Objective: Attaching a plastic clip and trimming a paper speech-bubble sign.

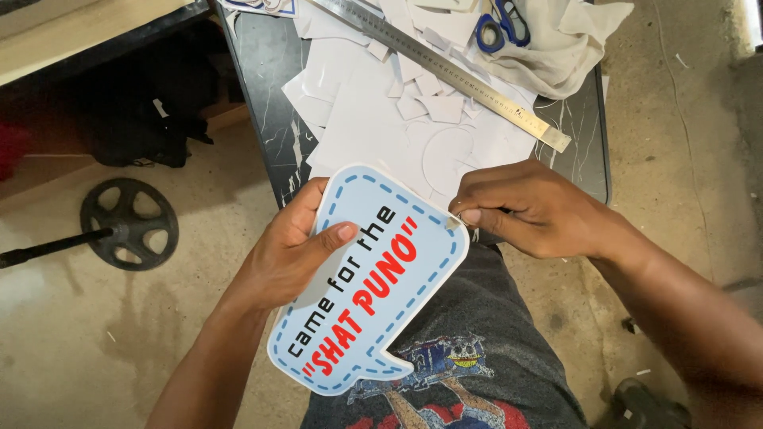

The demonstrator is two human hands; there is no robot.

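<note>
My left hand (294,246) grips a light-blue speech-bubble sign (389,318) with a dashed border and black and red lettering, thumb on its face, fingers behind its left edge. My right hand (528,206) pinches the sign's upper right corner between thumb and fingers, where a thin clear film seems to lift. The sign is held tilted over my lap, just in front of a dark marble-pattern table (266,87).
White paper offcuts (381,111) cover the table. A long steel ruler (453,71) lies diagonally across them. Blue-handled scissors (502,25) rest on a pale cloth (568,44) at the back. A black weight plate on a bar (127,222) lies on the concrete floor at left.
</note>
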